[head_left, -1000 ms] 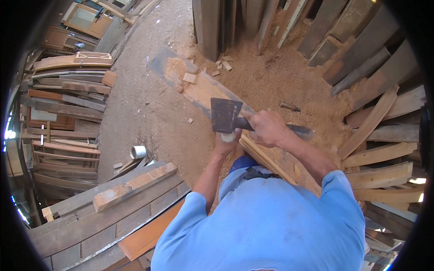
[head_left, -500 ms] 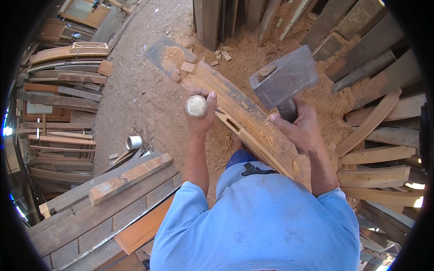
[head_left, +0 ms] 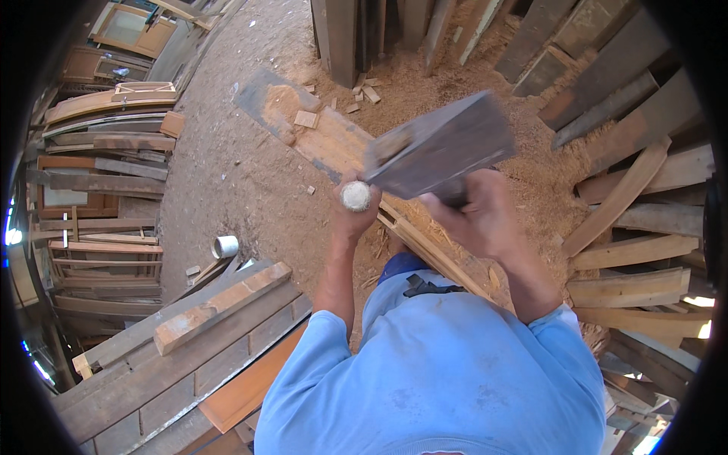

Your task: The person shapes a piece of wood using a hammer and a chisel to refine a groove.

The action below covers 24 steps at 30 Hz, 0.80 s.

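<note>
My left hand (head_left: 350, 221) is closed around an upright chisel (head_left: 355, 196). Only the round, pale, worn end of its handle faces up; the blade is hidden below the fist. Close beside that handle end, to its upper right, is the blocky dark head of a wooden mallet (head_left: 447, 145), slightly blurred. My right hand (head_left: 485, 212) grips the mallet's short handle. Under the hands a narrow wooden piece (head_left: 438, 256) with a slot cut along it slants toward my lap. It lies over a wide, worn plank (head_left: 334, 140), partly hidden by the mallet and arms.
Offcuts (head_left: 306, 119) and sawdust (head_left: 409, 91) lie on and around the plank. Upright boards (head_left: 337, 38) stand ahead, and more timber (head_left: 637, 273) leans at the right. Stacked beams (head_left: 220, 307) fill the near left, beside a white cup (head_left: 224, 246). Frames and boards (head_left: 106, 182) line the far left.
The mallet has swung down and left, close to the chisel handle. My left hand with the chisel has shifted slightly right and nearer to me.
</note>
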{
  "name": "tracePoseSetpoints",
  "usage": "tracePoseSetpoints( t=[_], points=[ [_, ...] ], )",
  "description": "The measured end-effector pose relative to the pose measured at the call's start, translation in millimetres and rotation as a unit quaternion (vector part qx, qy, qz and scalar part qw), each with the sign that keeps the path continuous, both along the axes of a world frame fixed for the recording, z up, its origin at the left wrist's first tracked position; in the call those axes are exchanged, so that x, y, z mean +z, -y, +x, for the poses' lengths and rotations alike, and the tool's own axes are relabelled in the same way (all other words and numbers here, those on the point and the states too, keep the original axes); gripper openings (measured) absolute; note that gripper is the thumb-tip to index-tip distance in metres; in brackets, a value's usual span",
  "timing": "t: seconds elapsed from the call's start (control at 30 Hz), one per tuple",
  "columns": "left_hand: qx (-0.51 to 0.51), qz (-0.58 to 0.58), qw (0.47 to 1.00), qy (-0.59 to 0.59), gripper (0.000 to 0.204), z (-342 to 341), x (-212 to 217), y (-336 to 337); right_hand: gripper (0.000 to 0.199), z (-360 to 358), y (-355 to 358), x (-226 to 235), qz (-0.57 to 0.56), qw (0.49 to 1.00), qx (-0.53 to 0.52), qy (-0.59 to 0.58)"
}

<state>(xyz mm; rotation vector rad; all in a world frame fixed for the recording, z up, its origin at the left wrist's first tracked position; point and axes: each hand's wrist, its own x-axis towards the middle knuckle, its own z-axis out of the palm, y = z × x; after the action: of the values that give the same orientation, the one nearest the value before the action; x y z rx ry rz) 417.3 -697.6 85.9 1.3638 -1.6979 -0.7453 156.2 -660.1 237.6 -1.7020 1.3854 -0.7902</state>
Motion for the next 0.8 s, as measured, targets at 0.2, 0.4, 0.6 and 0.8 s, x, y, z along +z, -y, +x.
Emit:
tracePoseSetpoints(
  t=[0.2, 0.4, 0.6, 0.8],
  points=[
    [-0.056, 0.003, 0.993, 0.104, 0.041, 9.2, -40.5, -15.0, 0.03, 31.0, 26.5, -49.5, 0.025, 0.964, 0.139, -0.224],
    [0.006, 0.052, 0.997, 0.052, 0.034, 7.0, -37.3, -25.6, 0.031, 22.9, 14.3, -8.2, 0.002, 0.995, 0.097, -0.032],
    [0.008, 0.098, 0.993, -0.072, 0.015, -12.2, 6.7, -10.6, 0.029, 12.9, 15.6, 4.4, -0.004, 0.995, 0.052, 0.09],
    [-0.049, -0.02, 0.997, -0.062, 0.024, -24.5, 5.7, -14.9, 0.03, 23.3, 25.7, -39.4, 0.006, 0.973, 0.122, -0.197]
  ],
)
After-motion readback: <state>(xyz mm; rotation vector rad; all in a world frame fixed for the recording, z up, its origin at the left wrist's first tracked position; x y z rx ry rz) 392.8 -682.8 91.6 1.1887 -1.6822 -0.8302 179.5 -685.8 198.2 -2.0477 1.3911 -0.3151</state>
